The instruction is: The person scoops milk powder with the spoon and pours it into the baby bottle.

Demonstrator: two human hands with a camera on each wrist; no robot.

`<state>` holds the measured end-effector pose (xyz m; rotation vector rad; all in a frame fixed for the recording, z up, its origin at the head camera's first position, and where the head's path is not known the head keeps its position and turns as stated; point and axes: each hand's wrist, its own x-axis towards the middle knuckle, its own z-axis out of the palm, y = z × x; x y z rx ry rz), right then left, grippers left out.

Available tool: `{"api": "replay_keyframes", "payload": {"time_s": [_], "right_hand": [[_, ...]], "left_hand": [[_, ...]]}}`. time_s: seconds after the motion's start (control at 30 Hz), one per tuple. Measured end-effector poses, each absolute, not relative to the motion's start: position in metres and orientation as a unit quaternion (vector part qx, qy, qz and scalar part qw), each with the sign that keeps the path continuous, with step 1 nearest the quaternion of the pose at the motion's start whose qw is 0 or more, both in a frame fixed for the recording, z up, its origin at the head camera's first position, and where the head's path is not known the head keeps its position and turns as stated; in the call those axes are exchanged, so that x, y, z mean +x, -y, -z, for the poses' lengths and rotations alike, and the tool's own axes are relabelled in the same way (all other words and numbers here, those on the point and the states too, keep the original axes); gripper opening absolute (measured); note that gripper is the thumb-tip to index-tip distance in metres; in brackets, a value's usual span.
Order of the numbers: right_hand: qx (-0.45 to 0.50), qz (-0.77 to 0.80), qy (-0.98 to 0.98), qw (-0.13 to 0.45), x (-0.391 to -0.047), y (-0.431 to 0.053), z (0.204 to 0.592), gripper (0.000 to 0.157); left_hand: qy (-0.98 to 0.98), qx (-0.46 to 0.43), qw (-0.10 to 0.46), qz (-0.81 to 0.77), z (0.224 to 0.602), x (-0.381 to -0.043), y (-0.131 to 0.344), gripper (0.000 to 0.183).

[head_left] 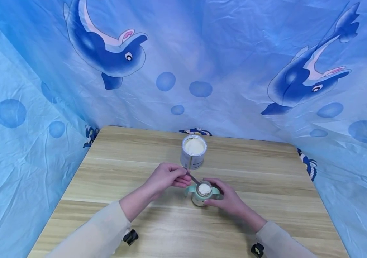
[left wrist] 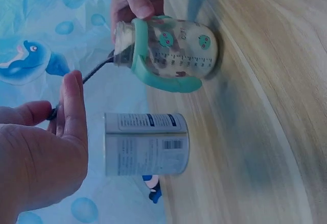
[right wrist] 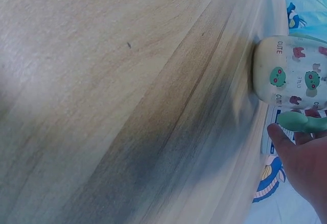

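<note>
A clear baby bottle (left wrist: 179, 55) with green side handles and printed pictures stands upright on the table. My right hand (head_left: 230, 199) holds it at the neck and one handle (right wrist: 299, 122). Between thumb and fingers, my left hand (head_left: 167, 177) pinches the end of a dark, thin-handled spoon (left wrist: 97, 71). The spoon's far end is at the bottle's mouth, where white powder (head_left: 205, 189) shows; its bowl is largely hidden in the left wrist view. Pale powder also lies in the bottom of the bottle. Just behind the hands is an uncovered can (head_left: 191, 161) with cream-coloured powder (head_left: 194, 146) inside.
The wood-grain table (head_left: 132, 150) reaches back to a blue hanging cloth (head_left: 235, 46) printed with dolphins and bubbles. Cloth also closes in the left and right sides. A black band piece (head_left: 130, 237) sits by the left sleeve.
</note>
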<state>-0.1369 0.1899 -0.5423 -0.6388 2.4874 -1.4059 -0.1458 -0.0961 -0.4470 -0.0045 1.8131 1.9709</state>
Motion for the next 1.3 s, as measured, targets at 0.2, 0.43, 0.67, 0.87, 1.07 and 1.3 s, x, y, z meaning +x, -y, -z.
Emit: {"api": "replay_keyframes", "payload": {"time_s": [0.2, 0.43, 0.67, 0.87, 1.07, 1.3], "right_hand": [[-0.221, 0.481, -0.843, 0.102, -0.137, -0.191, 0.544, 0.077], [-0.218, 0.477, -0.845, 0.101, -0.138, -0.191, 0.546, 0.076], [-0.219, 0.476, -0.846, 0.101, -0.137, -0.191, 0.545, 0.076], [-0.226, 0.478, -0.843, 0.094, -0.137, -0.191, 0.546, 0.075], [-0.231, 0.481, -0.841, 0.089, -0.137, -0.191, 0.546, 0.074], [-0.224, 0.481, -0.842, 0.094, -0.137, -0.191, 0.546, 0.076]], "left_hand": [[-0.657, 0.042, 0.255, -0.709, 0.461, -0.154, 0.104, 0.03], [-0.632, 0.099, 0.277, -0.717, 0.471, -0.161, 0.111, 0.035], [-0.626, 0.131, 0.293, -0.711, 0.468, -0.163, 0.113, 0.036], [-0.628, 0.169, 0.308, -0.695, 0.466, -0.166, 0.114, 0.037], [-0.616, 0.195, 0.314, -0.696, 0.473, -0.17, 0.116, 0.035], [-0.595, 0.203, 0.316, -0.711, 0.478, -0.172, 0.118, 0.036]]}}
